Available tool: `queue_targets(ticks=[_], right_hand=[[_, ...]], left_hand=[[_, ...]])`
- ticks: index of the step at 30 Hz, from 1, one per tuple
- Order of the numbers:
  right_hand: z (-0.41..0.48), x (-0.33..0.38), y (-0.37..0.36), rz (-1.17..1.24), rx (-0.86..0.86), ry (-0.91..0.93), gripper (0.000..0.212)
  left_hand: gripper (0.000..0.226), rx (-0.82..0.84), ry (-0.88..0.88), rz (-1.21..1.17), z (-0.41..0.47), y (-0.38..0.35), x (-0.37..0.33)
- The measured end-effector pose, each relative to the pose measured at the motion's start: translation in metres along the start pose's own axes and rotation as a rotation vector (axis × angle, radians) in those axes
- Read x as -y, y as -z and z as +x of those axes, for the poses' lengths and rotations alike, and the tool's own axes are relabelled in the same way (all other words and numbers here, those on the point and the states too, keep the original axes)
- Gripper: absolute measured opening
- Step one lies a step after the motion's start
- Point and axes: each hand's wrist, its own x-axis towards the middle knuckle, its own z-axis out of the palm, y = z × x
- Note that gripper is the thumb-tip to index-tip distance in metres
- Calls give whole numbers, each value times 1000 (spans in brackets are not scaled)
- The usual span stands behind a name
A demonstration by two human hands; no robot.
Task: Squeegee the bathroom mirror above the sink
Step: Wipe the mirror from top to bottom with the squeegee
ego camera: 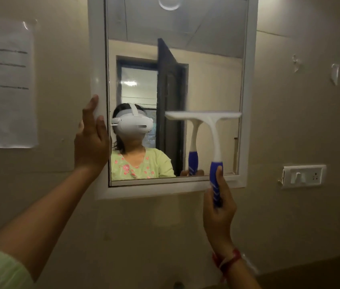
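Note:
A mirror (213, 76) in a white frame (97, 59) hangs on the beige wall. My right hand (220, 211) grips the blue handle of a white squeegee (212, 126), whose blade lies level against the glass in the lower right part of the mirror. My left hand (92, 140) rests with straight fingers on the frame's left edge. The glass reflects a person wearing a white headset and an open dark door behind.
A sheet of paper (4, 84) is taped to the wall at the left. A white switch plate (303, 176) sits on the wall to the right of the mirror, with two small wall hooks (335, 74) above it.

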Motion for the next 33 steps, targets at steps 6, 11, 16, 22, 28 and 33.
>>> queue_targets(ticks=[6, 11, 16, 22, 28, 33], right_hand=[[-42, -7, 16, -73, 59, -8, 55], [22, 9, 6, -26, 61, 28, 53], [9, 5, 7, -38, 39, 9, 51], [-53, 0, 21, -84, 97, -52, 55], [-12, 10, 6, -76, 63, -79, 52], [-40, -3, 20, -140, 94, -86, 49]], left_hand=[[41, -23, -2, 13, 0, -2, -2], [41, 4, -10, -4, 0, 0, 0], [41, 8, -29, -15, 1, 1, 0], [41, -2, -34, -41, 1, -1, 2], [41, 0, -5, -46, 0, -1, 2], [41, 2, -13, -38, 0, -2, 2]])
